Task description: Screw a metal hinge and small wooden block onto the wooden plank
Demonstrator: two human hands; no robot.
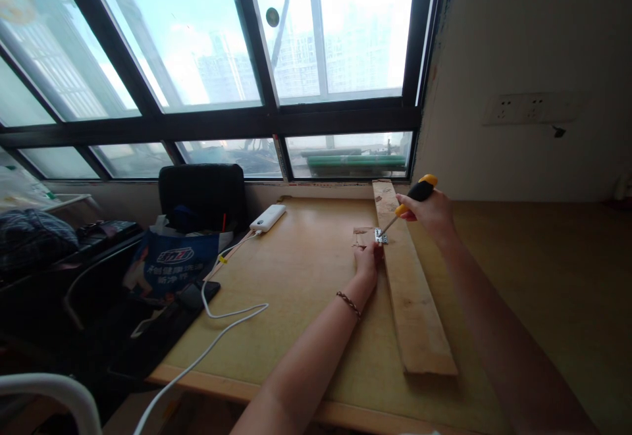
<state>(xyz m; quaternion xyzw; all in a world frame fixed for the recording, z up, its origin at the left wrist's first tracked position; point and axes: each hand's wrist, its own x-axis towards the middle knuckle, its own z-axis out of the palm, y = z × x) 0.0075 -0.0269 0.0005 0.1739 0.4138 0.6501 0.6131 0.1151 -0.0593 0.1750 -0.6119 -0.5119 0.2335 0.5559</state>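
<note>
A long wooden board (412, 297) lies on the table, with a short wooden block (364, 237) against its left side. Across the joint between them sits a small metal hinge (380, 235). My right hand (428, 214) grips a yellow-and-black screwdriver (421, 191), tilted so that its tip meets the hinge. My left hand (366, 262) is closed at the near side of the short block, just below the hinge. Its fingertips are partly hidden, and it seems to hold the block against the board. Any screw under the tip is too small to make out.
A white power bank (268, 218) with a white cable (237, 320) lies on the left of the wooden table (306, 277). Beyond that edge stand a black chair (202, 188) and a blue bag (170, 264). Windows and a wall socket (521, 108) are behind.
</note>
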